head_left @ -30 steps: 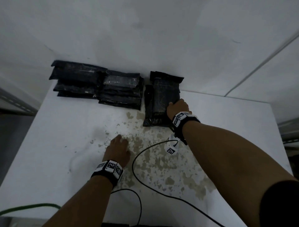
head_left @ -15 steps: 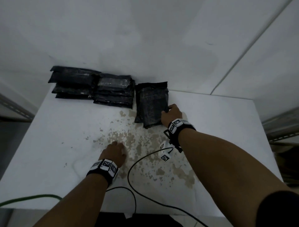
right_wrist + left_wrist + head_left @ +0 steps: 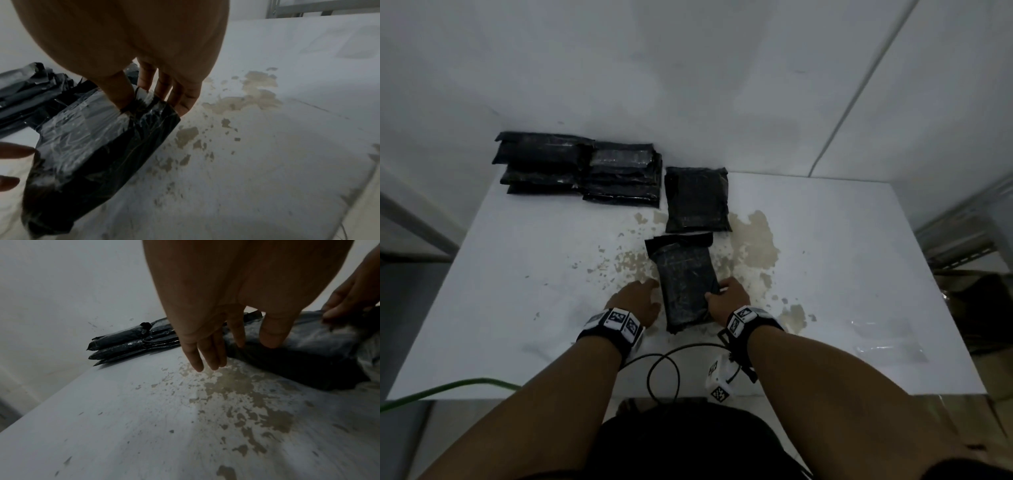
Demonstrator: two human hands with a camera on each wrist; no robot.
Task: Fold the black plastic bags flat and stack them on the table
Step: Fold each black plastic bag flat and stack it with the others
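A flat black plastic bag packet (image 3: pixel 685 281) lies lengthwise near the table's front middle. My right hand (image 3: pixel 717 294) pinches its near right edge, thumb on top and fingers behind the edge (image 3: pixel 164 91); the wrist view shows the bag (image 3: pixel 92 138) glossy and crinkled. My left hand (image 3: pixel 650 291) sits at the bag's left side with straight fingers (image 3: pixel 205 353), thumb and one finger touching the bag (image 3: pixel 308 350). A second single bag (image 3: pixel 697 198) lies flat just beyond. Two stacks of folded bags (image 3: pixel 541 161) (image 3: pixel 623 174) stand at the back left against the wall.
The white table (image 3: pixel 517 274) has peeled brown patches (image 3: pixel 753 240) around the bags. A clear plastic sleeve (image 3: pixel 887 339) lies at the front right. A black cable (image 3: pixel 664 370) and a green cable (image 3: pixel 448 387) cross the front edge. Metal shelving (image 3: pixel 962 240) stands to the right.
My right hand has drawn a black bag from the back pile toward the front of the table, leaving one bag behind. My left hand has slid right to the bag's side.
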